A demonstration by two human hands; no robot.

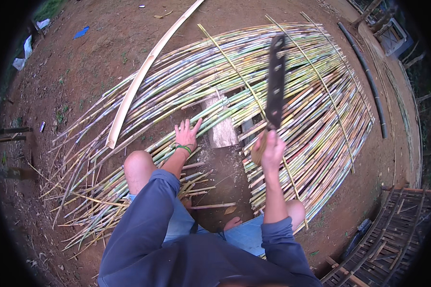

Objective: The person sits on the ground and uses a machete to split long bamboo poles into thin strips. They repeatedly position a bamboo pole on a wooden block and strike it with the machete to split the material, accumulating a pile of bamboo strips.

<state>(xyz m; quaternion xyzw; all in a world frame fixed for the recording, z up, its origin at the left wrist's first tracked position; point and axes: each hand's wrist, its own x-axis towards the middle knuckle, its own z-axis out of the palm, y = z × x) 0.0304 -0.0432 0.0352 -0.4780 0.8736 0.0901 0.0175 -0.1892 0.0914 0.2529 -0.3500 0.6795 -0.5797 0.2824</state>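
Note:
My left hand (186, 135) lies with fingers spread on several long thin canes (207, 123), greenish and jointed like bamboo. A green band circles that wrist. In my right hand (273, 150) is a machete (276, 81), gripped by its wooden handle and raised upright; its broad dark blade has holes along it. Beneath the canes, between my hands, lies a worn wooden board (223, 131). To the right of the board, cut cane ends line up along a wide mat-like spread of canes (316, 138), crossed by thin poles (316, 71).
Short cut-off pieces (196, 184) lie on the reddish dirt near my feet. A pale split bamboo length (141, 76) rests across the canes at left. Further right are a dark pipe-like pole (368, 76) and a slatted wooden rack (392, 239).

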